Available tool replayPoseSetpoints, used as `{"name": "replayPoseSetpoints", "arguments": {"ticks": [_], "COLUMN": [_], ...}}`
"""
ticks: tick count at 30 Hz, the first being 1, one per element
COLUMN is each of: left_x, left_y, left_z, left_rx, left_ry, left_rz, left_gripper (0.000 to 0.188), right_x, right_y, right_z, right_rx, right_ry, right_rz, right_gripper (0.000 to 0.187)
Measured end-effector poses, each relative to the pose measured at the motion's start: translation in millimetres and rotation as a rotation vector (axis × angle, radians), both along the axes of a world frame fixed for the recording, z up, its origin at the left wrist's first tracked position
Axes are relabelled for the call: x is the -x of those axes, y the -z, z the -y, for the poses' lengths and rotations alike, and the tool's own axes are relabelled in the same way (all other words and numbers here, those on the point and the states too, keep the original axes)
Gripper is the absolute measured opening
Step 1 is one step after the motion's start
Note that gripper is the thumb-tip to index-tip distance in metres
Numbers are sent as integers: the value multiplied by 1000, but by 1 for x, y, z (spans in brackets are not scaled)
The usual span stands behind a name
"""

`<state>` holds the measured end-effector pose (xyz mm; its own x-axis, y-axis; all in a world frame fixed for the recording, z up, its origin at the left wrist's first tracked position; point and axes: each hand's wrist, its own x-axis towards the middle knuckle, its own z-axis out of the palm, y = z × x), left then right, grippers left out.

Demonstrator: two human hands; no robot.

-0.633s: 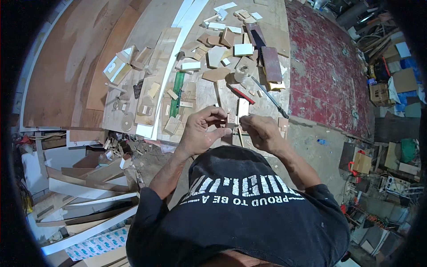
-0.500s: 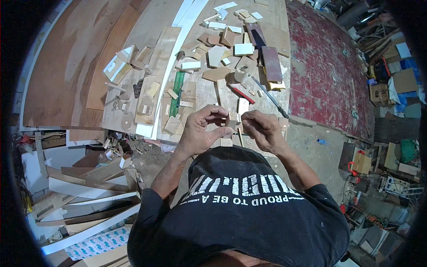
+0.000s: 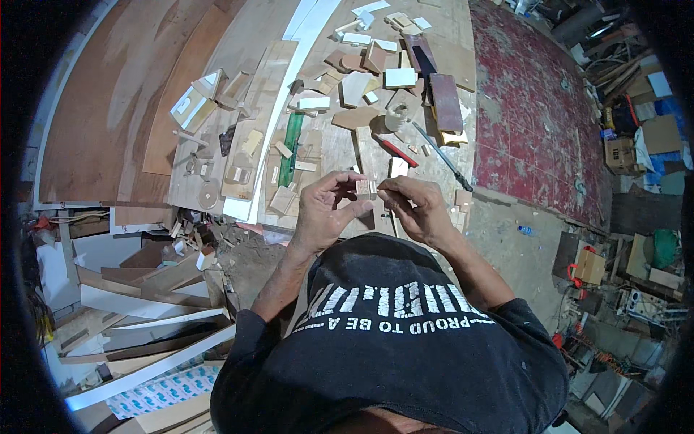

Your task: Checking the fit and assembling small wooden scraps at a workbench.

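Note:
My left hand (image 3: pixel 324 215) is closed around a small wooden block (image 3: pixel 366 189), gripping it between thumb and fingers just above the near edge of the workbench (image 3: pixel 334 155). Against the block's right side, my right hand (image 3: pixel 423 210) has its thumb and fingertips pinched together. Whatever sits in that pinch is too small to make out. Beyond the hands lie a red-handled tool (image 3: pixel 397 152), a long grey-blue tool (image 3: pixel 442 157) and a pale round container (image 3: pixel 396 117). To the left of them is a green strip (image 3: pixel 290 148).
Wood offcuts (image 3: pixel 354 88) and dark red-brown boards (image 3: pixel 444 103) cover the far bench. Small wooden assemblies (image 3: pixel 199 101) stand at the left. Scrap boards (image 3: pixel 144 304) pile up at lower left. At right are a worn red surface (image 3: pixel 535 108) and a cardboard box (image 3: pixel 619 154).
The wooden block has come up and turned in my left hand, showing a different face. My right fingertips have moved left, close against it.

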<state>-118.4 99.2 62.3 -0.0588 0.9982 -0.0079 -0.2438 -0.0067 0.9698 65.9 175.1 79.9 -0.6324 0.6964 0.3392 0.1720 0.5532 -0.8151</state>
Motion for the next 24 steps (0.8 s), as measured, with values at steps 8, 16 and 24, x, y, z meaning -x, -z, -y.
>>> {"name": "replayPoseSetpoints", "arguments": {"ticks": [8, 16, 24], "left_x": [3, 1, 22], "left_y": [1, 21, 22], "left_z": [7, 12, 23], "left_rx": [-72, -103, -39], "left_ry": [-14, -142, -169], "left_rz": [-317, -264, -465], "left_gripper": [36, 34, 33], "right_x": [-3, 4, 32], "right_y": [-4, 8, 25], "right_z": [3, 4, -4], "right_rx": [672, 632, 1161], "right_ry": [-62, -78, -139], "right_rz": [54, 116, -30], "right_gripper": [19, 17, 17]}}
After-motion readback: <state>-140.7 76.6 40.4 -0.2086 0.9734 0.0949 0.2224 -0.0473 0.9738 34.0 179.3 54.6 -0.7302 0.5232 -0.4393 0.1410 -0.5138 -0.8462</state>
